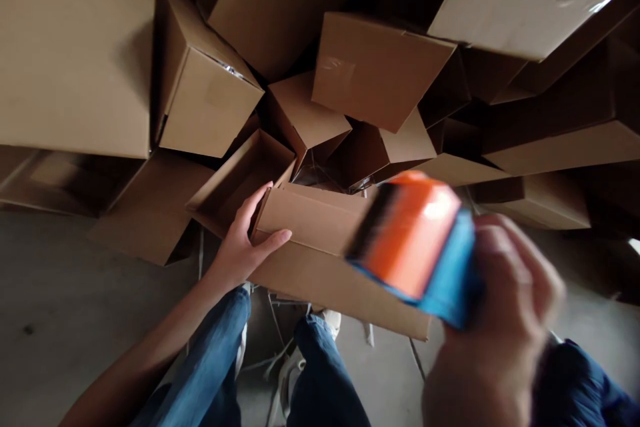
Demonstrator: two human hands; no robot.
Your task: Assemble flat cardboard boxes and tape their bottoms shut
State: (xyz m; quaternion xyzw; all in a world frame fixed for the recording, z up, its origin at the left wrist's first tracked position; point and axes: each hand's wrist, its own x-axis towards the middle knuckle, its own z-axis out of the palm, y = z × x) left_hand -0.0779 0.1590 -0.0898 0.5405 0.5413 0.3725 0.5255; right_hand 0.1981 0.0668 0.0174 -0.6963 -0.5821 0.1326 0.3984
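Observation:
A long cardboard box point(320, 267) lies across in front of me, above my legs. My left hand point(245, 247) grips its left end, the thumb on the near face and the fingers over the far edge. My right hand point(505, 280) is closed around a blurred orange and blue tape dispenser point(415, 233). This is held over the box's right part and hides some of it. How the fingers wrap the handle is partly hidden, and I cannot tell whether the dispenser touches the box.
An open-topped cardboard box point(245, 177) sits just behind my left hand. Several more boxes lie heaped beyond, including a large one point(75, 47) at the left and a pale taped one point(535, 0) at the upper right. Loose straps point(280, 360) lie on the concrete floor point(75, 320) between my feet.

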